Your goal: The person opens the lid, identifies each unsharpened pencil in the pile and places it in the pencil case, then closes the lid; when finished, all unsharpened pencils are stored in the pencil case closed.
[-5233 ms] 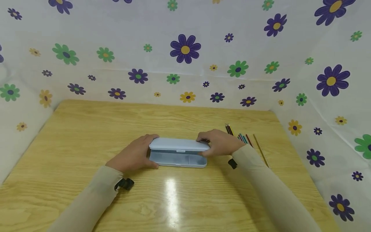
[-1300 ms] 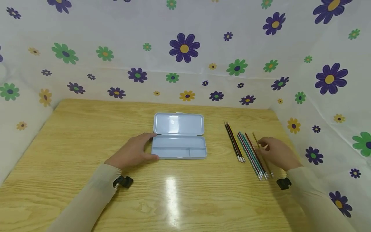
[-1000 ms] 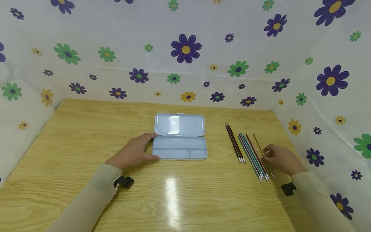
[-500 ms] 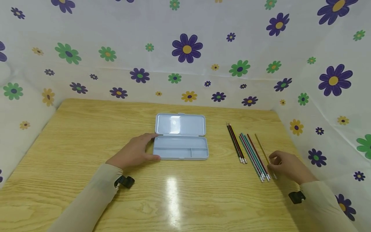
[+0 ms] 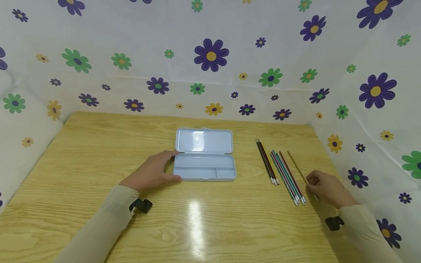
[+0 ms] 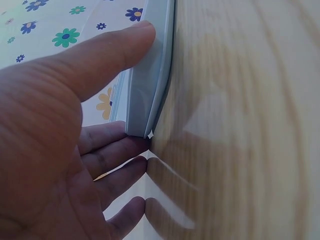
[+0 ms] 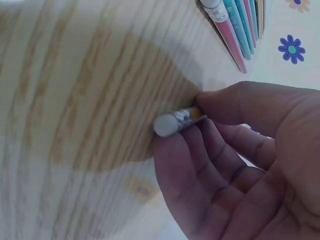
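Flowery sheeting (image 5: 177, 29) is walling in a wood-grain table (image 5: 164, 226), so we're seeing some screened-off nook (room unclear, tbh).

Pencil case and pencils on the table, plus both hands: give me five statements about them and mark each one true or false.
1. The left hand touches the left end of the pencil case. True.
2. The right hand pinches the gold pencil. True.
3. The right hand grips that pencil far from its eraser. False: the fingers hold it close to the eraser end.
4. The lid of the pencil case is shut. False: the lid is folded back, and the compartments show.
5. The teal and maroon pencils lie inside the case. False: they lie on the table, to the right of the case.
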`<state>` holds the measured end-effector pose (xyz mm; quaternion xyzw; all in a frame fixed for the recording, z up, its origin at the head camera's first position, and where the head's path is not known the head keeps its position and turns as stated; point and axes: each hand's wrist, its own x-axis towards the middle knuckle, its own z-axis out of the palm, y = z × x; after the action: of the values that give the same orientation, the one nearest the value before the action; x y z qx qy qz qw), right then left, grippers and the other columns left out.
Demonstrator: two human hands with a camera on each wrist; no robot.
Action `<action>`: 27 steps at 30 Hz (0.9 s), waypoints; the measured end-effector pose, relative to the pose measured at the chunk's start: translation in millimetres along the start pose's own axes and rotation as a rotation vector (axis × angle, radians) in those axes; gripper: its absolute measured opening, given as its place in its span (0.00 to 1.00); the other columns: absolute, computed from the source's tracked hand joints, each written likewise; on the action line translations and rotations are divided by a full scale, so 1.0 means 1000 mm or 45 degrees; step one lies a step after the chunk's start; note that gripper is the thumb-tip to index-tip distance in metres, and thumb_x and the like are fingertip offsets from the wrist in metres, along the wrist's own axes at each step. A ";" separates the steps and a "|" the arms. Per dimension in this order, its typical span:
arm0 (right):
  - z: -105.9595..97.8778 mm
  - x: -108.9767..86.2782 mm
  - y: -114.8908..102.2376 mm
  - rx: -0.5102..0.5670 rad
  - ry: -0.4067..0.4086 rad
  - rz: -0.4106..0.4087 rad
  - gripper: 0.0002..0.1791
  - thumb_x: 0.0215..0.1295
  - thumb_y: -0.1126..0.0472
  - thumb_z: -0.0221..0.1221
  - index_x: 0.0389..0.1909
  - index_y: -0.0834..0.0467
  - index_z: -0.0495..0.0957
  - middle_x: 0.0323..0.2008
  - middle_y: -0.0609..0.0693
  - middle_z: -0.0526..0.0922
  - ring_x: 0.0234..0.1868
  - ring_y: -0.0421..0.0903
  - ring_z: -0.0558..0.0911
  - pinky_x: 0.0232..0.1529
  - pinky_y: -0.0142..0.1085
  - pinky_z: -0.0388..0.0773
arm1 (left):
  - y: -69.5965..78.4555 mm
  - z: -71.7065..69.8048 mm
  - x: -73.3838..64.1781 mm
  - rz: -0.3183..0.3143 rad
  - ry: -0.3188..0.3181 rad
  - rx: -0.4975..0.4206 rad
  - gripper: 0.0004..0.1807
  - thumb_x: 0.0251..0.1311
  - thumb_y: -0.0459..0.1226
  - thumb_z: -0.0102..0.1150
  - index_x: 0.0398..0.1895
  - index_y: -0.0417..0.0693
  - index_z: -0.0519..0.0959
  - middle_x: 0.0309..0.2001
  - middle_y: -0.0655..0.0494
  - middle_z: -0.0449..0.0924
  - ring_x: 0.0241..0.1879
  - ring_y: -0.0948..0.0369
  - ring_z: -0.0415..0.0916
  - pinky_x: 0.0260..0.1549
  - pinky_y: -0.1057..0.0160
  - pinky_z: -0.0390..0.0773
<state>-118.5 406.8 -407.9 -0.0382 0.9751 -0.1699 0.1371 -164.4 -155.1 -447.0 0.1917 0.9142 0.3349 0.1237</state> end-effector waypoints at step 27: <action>0.001 0.021 -0.068 -0.171 0.477 -0.341 0.11 0.71 0.65 0.64 0.51 0.62 0.85 0.38 0.54 0.87 0.35 0.51 0.85 0.34 0.49 0.84 | 0.001 0.000 0.000 -0.005 -0.012 0.002 0.52 0.56 0.54 0.76 0.79 0.46 0.61 0.77 0.44 0.63 0.77 0.44 0.59 0.75 0.42 0.61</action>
<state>-136.8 340.4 -391.1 -0.1440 0.9789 -0.1253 -0.0727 -164.3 -154.9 -446.2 0.1915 0.9143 0.3329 0.1284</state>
